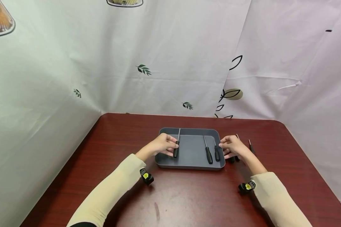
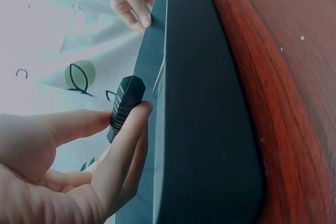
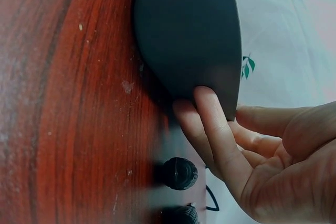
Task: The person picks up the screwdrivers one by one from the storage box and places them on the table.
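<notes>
A grey tray [image 1: 191, 148] lies on the table. My left hand [image 1: 164, 144] pinches the black handle of a screwdriver [image 1: 176, 150] over the tray's left part, its shaft pointing away from me. The left wrist view shows the handle [image 2: 126, 103] between thumb and fingers of my left hand [image 2: 100, 166]. My right hand [image 1: 231, 146] grips the tray's right wall, thumb at the rim and fingers outside, as the right wrist view shows at the tray wall [image 3: 194, 35] beside my right hand [image 3: 262, 166]. Two more screwdrivers [image 1: 208, 155] [image 1: 217, 153] lie in the tray's right part.
Several black-handled tools [image 1: 251, 147] lie on the table to the right of the tray, partly hidden by my right hand and forearm. In the right wrist view, two dark handle ends [image 3: 180, 173] show below my fingers. White patterned cloth [image 1: 159, 63] hangs behind the table [image 1: 187, 195].
</notes>
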{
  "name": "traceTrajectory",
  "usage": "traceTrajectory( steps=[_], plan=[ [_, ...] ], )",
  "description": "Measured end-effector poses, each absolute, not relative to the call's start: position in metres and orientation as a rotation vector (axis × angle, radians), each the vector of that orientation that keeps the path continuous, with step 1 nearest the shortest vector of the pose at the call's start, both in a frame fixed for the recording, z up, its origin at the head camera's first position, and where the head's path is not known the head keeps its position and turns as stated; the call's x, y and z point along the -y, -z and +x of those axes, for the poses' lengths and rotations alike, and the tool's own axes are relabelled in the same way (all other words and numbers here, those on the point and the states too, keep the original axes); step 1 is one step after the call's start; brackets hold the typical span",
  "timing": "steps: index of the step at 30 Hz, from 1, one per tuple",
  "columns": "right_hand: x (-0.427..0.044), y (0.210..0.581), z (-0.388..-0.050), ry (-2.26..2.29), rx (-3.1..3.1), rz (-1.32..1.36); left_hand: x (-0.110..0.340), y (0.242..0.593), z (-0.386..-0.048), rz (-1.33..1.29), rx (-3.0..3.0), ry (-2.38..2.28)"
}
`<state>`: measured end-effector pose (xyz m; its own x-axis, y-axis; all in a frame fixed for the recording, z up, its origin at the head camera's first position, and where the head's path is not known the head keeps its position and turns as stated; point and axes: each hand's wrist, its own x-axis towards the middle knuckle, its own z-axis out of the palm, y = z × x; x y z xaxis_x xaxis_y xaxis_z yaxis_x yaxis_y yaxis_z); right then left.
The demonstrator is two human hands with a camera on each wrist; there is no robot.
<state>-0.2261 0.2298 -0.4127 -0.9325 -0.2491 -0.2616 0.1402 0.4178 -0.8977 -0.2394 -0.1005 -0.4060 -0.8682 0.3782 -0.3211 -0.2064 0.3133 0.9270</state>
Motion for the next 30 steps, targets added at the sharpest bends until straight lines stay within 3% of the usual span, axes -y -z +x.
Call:
traceTrajectory(
  steps=[30],
  plan=[
    [-0.228, 0.413, -0.225, 1.514, -2.333, -0.084, 0.153, 0.389, -0.238, 0.106, -2.091, -1.655]
  ],
)
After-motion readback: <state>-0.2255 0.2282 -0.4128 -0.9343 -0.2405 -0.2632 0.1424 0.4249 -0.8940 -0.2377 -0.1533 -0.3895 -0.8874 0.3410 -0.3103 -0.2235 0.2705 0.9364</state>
